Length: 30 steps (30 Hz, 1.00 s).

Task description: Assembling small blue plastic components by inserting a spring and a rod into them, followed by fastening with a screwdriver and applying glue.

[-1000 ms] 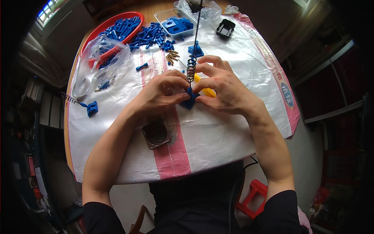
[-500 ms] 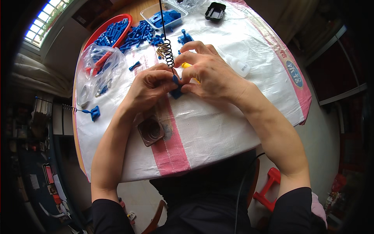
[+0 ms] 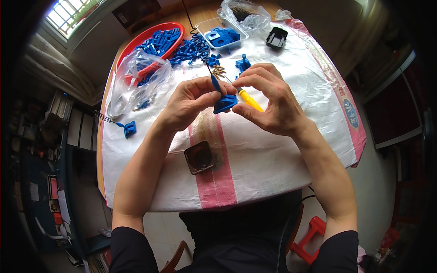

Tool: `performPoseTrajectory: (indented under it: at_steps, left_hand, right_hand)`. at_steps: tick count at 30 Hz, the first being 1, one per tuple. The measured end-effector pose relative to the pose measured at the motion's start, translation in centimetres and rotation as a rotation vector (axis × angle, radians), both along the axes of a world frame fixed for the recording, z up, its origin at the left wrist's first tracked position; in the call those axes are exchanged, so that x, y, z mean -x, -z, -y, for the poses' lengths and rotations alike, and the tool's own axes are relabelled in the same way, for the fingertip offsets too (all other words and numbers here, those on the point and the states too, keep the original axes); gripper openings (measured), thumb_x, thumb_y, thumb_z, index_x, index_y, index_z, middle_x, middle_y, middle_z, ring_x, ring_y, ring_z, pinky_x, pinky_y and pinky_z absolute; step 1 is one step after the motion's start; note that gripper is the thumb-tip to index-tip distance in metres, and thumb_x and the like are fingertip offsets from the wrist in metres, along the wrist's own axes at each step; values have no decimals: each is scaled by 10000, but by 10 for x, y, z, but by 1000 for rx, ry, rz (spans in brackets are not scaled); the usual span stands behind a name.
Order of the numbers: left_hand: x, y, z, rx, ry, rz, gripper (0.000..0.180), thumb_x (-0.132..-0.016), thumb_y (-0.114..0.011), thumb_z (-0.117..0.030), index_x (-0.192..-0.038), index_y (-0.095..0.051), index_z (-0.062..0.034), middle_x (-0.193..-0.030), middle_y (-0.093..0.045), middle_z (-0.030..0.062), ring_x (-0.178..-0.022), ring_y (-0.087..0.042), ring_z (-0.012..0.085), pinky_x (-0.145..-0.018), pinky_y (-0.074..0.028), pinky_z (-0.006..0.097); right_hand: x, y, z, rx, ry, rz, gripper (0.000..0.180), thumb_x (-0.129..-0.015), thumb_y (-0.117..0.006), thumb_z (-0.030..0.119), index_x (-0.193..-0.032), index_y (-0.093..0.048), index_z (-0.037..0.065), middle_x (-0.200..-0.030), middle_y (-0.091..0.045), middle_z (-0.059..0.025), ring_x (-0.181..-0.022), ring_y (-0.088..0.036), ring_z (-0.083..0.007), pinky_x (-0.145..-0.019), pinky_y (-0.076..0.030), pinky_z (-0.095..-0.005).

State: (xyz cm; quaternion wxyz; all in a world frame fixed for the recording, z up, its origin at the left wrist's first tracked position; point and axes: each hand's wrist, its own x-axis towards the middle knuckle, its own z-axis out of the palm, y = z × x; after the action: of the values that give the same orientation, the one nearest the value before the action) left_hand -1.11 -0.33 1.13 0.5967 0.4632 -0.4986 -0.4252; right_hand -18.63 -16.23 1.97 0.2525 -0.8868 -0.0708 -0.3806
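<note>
My left hand (image 3: pixel 193 102) is closed on a blue plastic base (image 3: pixel 225 104) with a narrow blue stem (image 3: pixel 215 83). A black coiled wire (image 3: pixel 200 42) rises from the stem toward the far side. Close to the base's right edge, my right hand (image 3: pixel 275 102) has its thumb and fingers apart; whether the thumb tip touches it, I cannot tell. A yellow-handled screwdriver (image 3: pixel 249 99) lies on the table, seen between that thumb and forefinger. Several brass-coloured screws (image 3: pixel 219 71) lie just beyond my hands. Another blue piece (image 3: pixel 243 63) stands past the right fingers.
A red basin (image 3: pixel 181 28) of blue parts stands far left, with a plastic bag (image 3: pixel 132 75) before it. A clear tub (image 3: pixel 243 40) and a black tray (image 3: pixel 276 38) sit far off. A brown square dish (image 3: pixel 200 158) lies near me; a blue clip (image 3: pixel 129 128) lies left.
My right hand has drawn its fingers away from the blue base and spread them. The base is tilted in my left hand, and the coiled wire now leans left. The view has shifted.
</note>
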Motion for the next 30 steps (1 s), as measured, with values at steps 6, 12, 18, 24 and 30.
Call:
performPoseTrajectory:
  at_steps: [6, 12, 18, 24, 30]
  left_hand:
    - [-4, 1, -4, 27, 52, -149, 262, -937, -634, -177, -1126, -630, 3, -1128, -628, 125, -1023, -635, 206, -911, -527, 351]
    - [2, -5, -4, 18, 94, -241, 274, -945, -623, -187, -1134, -626, 11, -1124, -632, 125, -988, -642, 197, -851, -542, 354]
    - [4, -10, -5, 50, 97, -318, 300, -933, -634, -171, -1140, -621, 46, -1120, -641, 140, -1011, -637, 198, -917, -509, 341]
    - [10, -15, -4, 31, 77, -382, 286, -923, -629, -147, -1121, -623, 59, -1098, -646, 159, -1023, -638, 217, -961, -487, 373]
    - [10, -22, -10, -71, 2, -410, 266, -937, -609, -127, -1121, -626, 64, -1074, -658, 165, -996, -654, 216, -918, -527, 359]
  right_hand:
    - [-3, -4, -14, -84, -78, 49, 288, -717, -825, 149, -965, -680, 127, -968, -639, -51, -936, -612, -234, -865, -463, -368]
    - [-5, 2, -20, -73, -59, 148, 225, -730, -777, 23, -914, -689, 117, -935, -628, -42, -801, -634, -215, -708, -509, -321]
    - [-8, -2, -28, 69, -50, 270, 255, -718, -765, 8, -933, -684, 118, -862, -625, -30, -732, -602, -196, -673, -501, -309]
    - [-12, 3, -29, 132, -83, 326, 333, -713, -729, -34, -1014, -708, 107, -854, -602, -45, -684, -597, -188, -606, -518, -307]
    - [-12, 3, -33, 117, -93, 288, 380, -718, -748, -9, -1082, -692, 84, -924, -618, -76, -755, -630, -213, -666, -551, -324]
